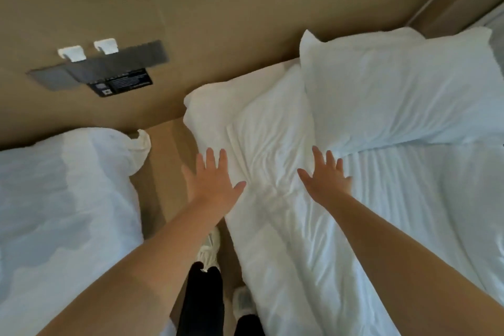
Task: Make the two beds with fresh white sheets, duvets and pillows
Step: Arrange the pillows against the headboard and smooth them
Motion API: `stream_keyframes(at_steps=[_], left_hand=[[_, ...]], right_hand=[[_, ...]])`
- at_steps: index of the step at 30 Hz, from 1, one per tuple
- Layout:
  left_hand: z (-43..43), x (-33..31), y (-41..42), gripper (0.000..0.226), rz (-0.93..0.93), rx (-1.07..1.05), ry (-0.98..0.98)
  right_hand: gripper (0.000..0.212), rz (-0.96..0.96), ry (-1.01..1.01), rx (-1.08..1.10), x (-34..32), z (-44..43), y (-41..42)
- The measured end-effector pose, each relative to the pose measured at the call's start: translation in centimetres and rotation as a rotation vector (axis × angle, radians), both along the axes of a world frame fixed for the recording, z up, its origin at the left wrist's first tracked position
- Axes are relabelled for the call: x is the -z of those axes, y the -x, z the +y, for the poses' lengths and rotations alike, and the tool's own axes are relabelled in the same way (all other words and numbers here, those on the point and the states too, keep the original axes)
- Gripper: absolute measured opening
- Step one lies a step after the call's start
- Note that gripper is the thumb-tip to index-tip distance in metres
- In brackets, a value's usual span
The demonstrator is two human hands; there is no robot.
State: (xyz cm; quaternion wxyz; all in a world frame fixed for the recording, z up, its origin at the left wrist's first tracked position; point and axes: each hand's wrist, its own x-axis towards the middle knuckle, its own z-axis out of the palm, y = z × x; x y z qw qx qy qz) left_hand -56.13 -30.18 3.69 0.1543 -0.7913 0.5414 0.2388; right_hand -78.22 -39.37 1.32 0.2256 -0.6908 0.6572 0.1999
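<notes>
The right bed carries a white duvet [395, 213] with a creased folded edge running along its left side. A white pillow [395, 95] lies at its head, against the tan wall, and a second pillow [218, 106] sits lower to its left. My left hand [212, 180] is spread with straight fingers over the duvet's left edge. My right hand [327, 177] is spread flat on the duvet just below the big pillow. The left bed [60, 213] is covered in white too, with a bunched corner near its head.
A narrow tan floor gap [161, 172] separates the beds; my legs in black trousers and white shoes [208, 251] stand in it. On the wall [245, 8] sit a grey switch panel [109, 65] and two white fittings.
</notes>
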Motion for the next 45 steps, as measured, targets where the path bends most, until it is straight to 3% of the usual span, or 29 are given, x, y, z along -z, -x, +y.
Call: stream_keyframes(at_steps=[5,10,14,17,20,25,33,41,45], left_hand=[[-11.8,4.9,5.8,0.089,0.047,0.271,-0.014],[-22.0,15.0,9.9,0.101,0.023,0.556,-0.086],[-25.1,24.2,10.2,0.123,-0.016,0.557,-0.184],[-25.6,29.6,10.4,0.137,-0.017,0.543,-0.186],[-26.2,33.4,11.5,0.140,-0.028,0.513,-0.210],[-27.3,36.6,13.4,0.141,-0.013,0.518,-0.248],[-27.5,35.2,10.6,0.138,-0.001,0.574,-0.402],[-18.9,28.3,9.4,0.081,0.091,0.647,-0.405],[-16.6,21.6,10.8,0.038,0.219,0.612,-0.021]], right_hand=[[0.082,-0.105,0.008,0.362,3.2,-6.1,6.5],[0.096,-0.328,0.027,0.787,11.6,-12.7,8.7],[0.113,-0.588,0.050,1.297,19.2,-17.4,8.3],[0.127,-0.591,0.100,1.509,24.1,-19.8,9.0],[0.106,-0.475,0.184,1.459,27.7,-20.3,10.3],[0.059,-0.384,0.210,1.155,31.9,-20.4,13.2],[0.045,-0.434,0.166,1.028,28.7,-17.5,11.3],[0.049,-0.286,-0.045,0.927,20.2,-8.0,13.4],[0.050,-0.307,-0.267,0.867,16.0,0.0,12.5]])
